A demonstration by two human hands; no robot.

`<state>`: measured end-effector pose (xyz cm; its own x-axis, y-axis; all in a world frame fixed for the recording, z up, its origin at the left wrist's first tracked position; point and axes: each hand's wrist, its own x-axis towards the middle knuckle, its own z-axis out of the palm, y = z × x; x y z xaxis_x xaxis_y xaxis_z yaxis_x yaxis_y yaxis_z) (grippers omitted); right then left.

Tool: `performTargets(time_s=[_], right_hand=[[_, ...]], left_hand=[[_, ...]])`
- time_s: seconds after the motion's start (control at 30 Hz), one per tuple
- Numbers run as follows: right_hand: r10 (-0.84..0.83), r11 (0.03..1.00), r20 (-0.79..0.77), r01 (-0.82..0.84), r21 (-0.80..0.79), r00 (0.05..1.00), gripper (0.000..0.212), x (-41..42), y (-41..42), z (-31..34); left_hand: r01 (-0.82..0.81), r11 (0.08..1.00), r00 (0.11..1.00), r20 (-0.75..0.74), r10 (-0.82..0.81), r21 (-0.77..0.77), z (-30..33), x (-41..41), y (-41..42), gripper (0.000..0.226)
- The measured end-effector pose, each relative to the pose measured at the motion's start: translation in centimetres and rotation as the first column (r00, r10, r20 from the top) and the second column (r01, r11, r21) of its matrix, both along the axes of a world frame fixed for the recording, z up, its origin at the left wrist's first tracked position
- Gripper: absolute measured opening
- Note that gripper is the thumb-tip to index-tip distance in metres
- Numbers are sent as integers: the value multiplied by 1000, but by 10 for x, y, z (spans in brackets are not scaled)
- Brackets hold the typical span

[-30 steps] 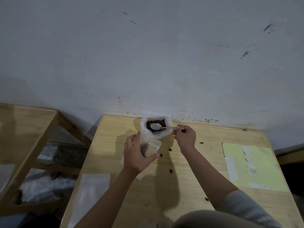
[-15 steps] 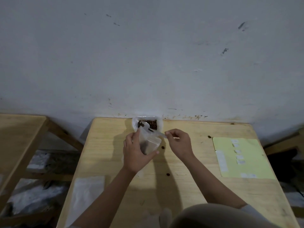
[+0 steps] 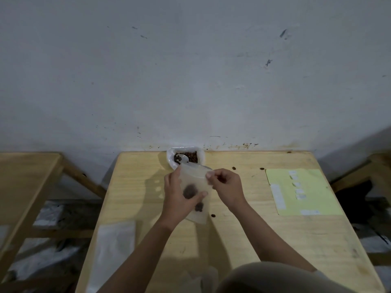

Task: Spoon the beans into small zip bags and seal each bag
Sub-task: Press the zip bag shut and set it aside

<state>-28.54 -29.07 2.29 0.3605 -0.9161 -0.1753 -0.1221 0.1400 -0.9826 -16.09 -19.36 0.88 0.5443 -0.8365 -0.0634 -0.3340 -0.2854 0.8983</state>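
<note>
A small clear zip bag [image 3: 195,182] with a dark clump of beans inside is held upright above the wooden table [image 3: 243,240]. My left hand [image 3: 177,199] grips the bag from its left side, thumb across the front. My right hand [image 3: 225,186] pinches the bag's top right corner. Behind them, at the wall, a white plastic bag of brown beans [image 3: 191,156] stands open with a white spoon [image 3: 183,157] lying in it. No hand touches the spoon.
A yellow sheet [image 3: 313,199] with small white labels lies at the table's right. A stack of flat clear bags [image 3: 115,248] lies near the front left. Loose beans [image 3: 213,215] dot the tabletop. Another wooden table [image 3: 25,176] stands to the left.
My right hand has let go of the spoon, which now rests in the bean bag, and has moved onto the zip bag's top edge. The zip bag now holds beans.
</note>
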Motion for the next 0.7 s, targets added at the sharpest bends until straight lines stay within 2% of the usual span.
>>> performTargets(time_s=[0.1,0.2,0.3,0.4,0.6,0.7], right_hand=[[-113,992,77,108,68,991,9,-5,4,6],[-135,989,96,128,79,986,11,-10,8,9],[-122,989,103,111,102,987,13,-15,13,11],[-111,989,118,99,106,987,17,-21,18,10],[-173,985,104,172,23,979,25,-34,25,6],[-227,974,78,228,-1,971,25,-42,30,7]], left_hand=[[-133,986,981,-158,116,-98,11,-2,-1,54],[-162,980,978,-151,144,-113,20,-3,-4,5],[-178,979,961,-233,151,-100,22,-4,-5,16],[-146,985,962,-244,121,-87,22,-6,-5,17],[-49,998,977,-208,41,-37,24,-19,-5,27],[-28,999,960,-280,18,-32,26,-29,-6,27]])
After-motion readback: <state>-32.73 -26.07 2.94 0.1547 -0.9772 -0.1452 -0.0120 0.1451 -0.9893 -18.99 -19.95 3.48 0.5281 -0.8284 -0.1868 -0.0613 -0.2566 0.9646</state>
